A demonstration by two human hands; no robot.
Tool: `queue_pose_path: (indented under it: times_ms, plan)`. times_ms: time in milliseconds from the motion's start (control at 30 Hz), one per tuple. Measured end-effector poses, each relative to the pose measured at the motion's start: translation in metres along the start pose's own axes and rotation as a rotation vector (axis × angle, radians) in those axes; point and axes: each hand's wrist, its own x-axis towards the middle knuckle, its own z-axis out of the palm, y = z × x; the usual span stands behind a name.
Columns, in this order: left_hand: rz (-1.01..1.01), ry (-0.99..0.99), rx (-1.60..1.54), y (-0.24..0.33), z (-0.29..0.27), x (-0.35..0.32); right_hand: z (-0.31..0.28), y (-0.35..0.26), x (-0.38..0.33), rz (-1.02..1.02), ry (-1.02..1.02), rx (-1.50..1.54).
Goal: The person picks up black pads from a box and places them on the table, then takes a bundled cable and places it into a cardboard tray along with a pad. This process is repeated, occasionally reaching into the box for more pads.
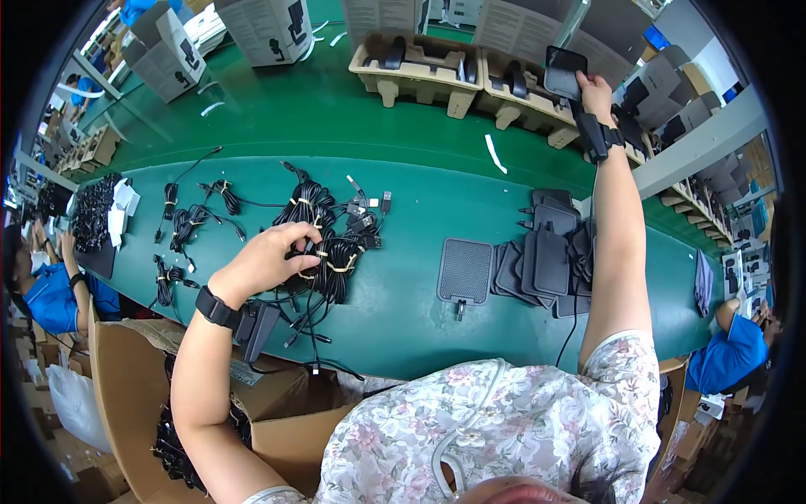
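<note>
My left hand [267, 259] rests on a heap of bundled black cables [323, 231] on the green belt, fingers closed around one tied bundle. My right hand [594, 91] reaches far forward and holds a flat black rectangular pad [563, 71] over a brown pulp tray [527, 94] at the back. Both wrists carry black straps with small devices. A stack of more black pads [546, 256] lies right of centre, with one single ribbed pad [465, 270] beside it.
A second pulp tray [417, 71] and grey cartons [267, 29] stand on the far side. Loose cable bundles [180, 227] lie to the left. An open cardboard box [134, 395] with cables sits below my left arm. People in blue work at the left [50, 294] and right [739, 349].
</note>
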Motion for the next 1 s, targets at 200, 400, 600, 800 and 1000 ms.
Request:
queue_pose_path:
  times_ms: [200,400,600,800,1000]
  plan:
    - [-0.035,-0.005,-0.038,-0.004,0.002,0.001,0.002,0.029,0.013,0.036,0.001,-0.028]
    - [-0.055,-0.025,-0.045,-0.012,0.005,0.005,0.002,0.044,0.008,-0.081,-0.268,-0.41]
    - [-0.04,-0.043,-0.014,-0.018,0.004,0.001,-0.01,-0.037,-0.063,-0.297,-0.035,-0.643]
    - [-0.155,-0.031,-0.077,-0.016,0.003,0.0,0.03,-0.17,-0.198,-0.779,-0.319,0.002]
    - [-0.138,0.03,0.084,-0.028,0.01,-0.004,0.026,-0.269,-0.332,-1.305,-0.796,0.267]
